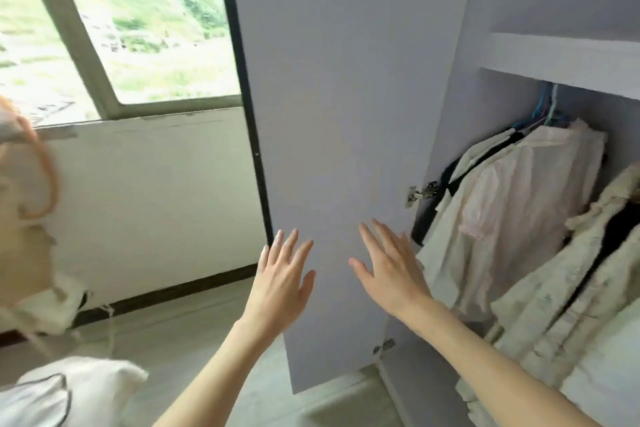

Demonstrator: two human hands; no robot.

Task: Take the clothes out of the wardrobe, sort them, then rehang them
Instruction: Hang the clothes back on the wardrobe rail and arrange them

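The pale lilac wardrobe door (339, 114) stands swung open in front of me. My left hand (282, 279) and my right hand (389, 265) are both raised before its inner face with fingers straight and spread, holding nothing. Whether they touch the door I cannot tell. Inside the wardrobe at right, a pale pink blouse (512, 204) and a cream garment (460, 253) hang from blue hangers (540, 111). A cream floral dress (571, 284) with dark trim hangs nearer to me.
A shelf (568, 59) sits above the hanging clothes. A window (138, 21) and a white wall are at left. Cream clothes (52, 302) and a white pillow-like item (72, 388) lie at lower left. Metal hinges (420, 192) sit on the door's edge.
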